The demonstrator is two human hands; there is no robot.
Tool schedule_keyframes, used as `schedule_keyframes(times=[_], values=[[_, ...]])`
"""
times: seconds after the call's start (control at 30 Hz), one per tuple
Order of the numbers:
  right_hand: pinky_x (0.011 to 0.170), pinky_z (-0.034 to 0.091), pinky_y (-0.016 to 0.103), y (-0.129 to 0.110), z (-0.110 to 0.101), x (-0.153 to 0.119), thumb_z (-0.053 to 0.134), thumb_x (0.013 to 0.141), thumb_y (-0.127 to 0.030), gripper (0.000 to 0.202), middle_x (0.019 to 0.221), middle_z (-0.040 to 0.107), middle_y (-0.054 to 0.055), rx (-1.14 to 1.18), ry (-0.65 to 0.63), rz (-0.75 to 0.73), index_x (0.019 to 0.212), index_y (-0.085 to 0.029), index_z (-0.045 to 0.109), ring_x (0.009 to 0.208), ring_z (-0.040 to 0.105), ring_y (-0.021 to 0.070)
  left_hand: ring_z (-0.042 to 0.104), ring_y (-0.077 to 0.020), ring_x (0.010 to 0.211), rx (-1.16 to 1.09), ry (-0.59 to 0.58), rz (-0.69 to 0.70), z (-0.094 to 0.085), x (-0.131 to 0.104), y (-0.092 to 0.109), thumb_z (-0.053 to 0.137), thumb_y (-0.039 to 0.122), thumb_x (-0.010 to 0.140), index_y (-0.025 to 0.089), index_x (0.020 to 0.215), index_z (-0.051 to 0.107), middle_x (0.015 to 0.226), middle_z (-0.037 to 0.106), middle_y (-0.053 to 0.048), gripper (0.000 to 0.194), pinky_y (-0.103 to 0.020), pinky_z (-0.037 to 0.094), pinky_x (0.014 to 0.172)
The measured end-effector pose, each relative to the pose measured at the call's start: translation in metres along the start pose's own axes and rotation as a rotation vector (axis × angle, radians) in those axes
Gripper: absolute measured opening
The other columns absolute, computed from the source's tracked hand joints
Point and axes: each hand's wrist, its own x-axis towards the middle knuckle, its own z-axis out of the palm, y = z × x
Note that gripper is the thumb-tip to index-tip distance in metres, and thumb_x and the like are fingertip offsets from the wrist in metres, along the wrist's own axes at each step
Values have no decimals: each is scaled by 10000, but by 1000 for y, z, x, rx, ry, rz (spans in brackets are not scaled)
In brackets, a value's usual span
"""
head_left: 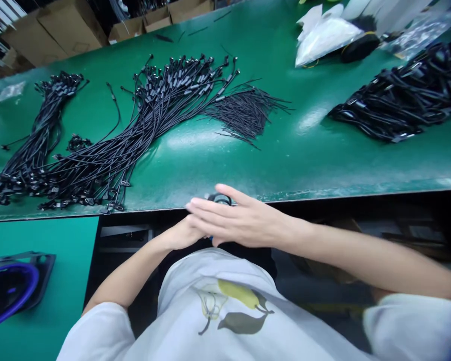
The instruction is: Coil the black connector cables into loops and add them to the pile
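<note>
In front of my shirt, just off the table edge, my two hands are together. My right hand (pixel 238 218) lies across the left, its fingers stretched out and slightly blurred and its thumb raised apart. My left hand (pixel 184 233) is largely covered by it; its fingers are hidden, but it appears to hold a black cable (pixel 221 198). A small loop of that cable shows between my right thumb and fingers. On the green table beyond lies a big bundle of black cables (pixel 150 110) with metal connector ends. Beside it is a pile of short thin black strips (pixel 244 113).
Another cable bundle (pixel 50 115) lies at the left. Coiled black cables (pixel 402 95) are heaped at the right, below a white plastic bag (pixel 326 37). Cardboard boxes (pixel 56 30) stand behind the green table (pixel 304 160). A purple-rimmed round device (pixel 35 281) sits at lower left.
</note>
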Motion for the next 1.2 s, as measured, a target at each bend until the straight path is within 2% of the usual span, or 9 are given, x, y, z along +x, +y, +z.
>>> schedule_keyframes(times=[0.07,0.17,0.3,0.5,0.67,0.8,0.93,1.0,1.2], values=[[844,427,393,1,5,-7,356,967,-145,218,907,618,67,-94,-218,-24,1019,-142,567,854,575,191,518,-149,678,75,-100,-20,2,0,5,530,444,897,157,810,635,742,582,-21,318,-272,450,646],[565,293,331,0,8,-14,338,998,-239,256,701,523,19,-115,-337,14,851,-160,533,585,460,157,543,-169,823,241,-158,31,4,2,13,488,371,927,165,871,630,927,602,-43,256,-290,452,783],[545,150,334,2,5,-15,339,995,-213,247,664,473,6,-171,-283,20,808,-172,496,554,397,150,530,-198,942,490,-76,170,2,8,13,476,357,946,184,853,623,921,595,-40,245,-359,366,954],[569,128,337,6,4,-16,403,923,-105,182,643,460,2,-245,-266,-1,775,-178,481,561,382,153,519,-168,913,700,-47,309,-5,17,4,445,363,971,190,850,618,929,599,-25,273,-461,146,1125],[584,152,336,9,2,-16,386,933,-136,174,685,477,15,-222,-274,-2,809,-168,504,585,388,158,465,-252,1085,585,-56,300,-11,20,9,511,460,926,188,807,646,1078,620,-89,326,-469,278,1034],[604,190,335,18,-1,-11,390,934,-149,174,706,474,17,-178,-292,-19,809,-169,509,616,399,165,543,-166,688,-112,-285,56,-7,19,8,453,604,900,161,784,553,719,589,-47,469,-328,447,709],[646,237,335,28,0,-9,351,969,-168,207,741,505,24,-126,-285,-46,874,-166,535,665,417,170,406,-95,501,-560,-245,-153,-2,15,7,499,640,861,139,818,529,566,427,42,504,-256,358,544],[657,244,332,30,3,-10,361,970,-176,198,744,515,25,-65,-317,-11,866,-168,529,669,423,168,406,-97,523,-539,-216,-160,-3,15,8,501,607,874,132,837,544,589,423,40,478,-254,350,551],[598,207,318,26,12,-16,433,948,-177,137,730,528,27,105,-571,192,840,-162,514,616,431,157,447,-113,585,90,-41,-118,-12,21,5,460,396,926,167,834,586,635,492,32,276,-255,362,602]])
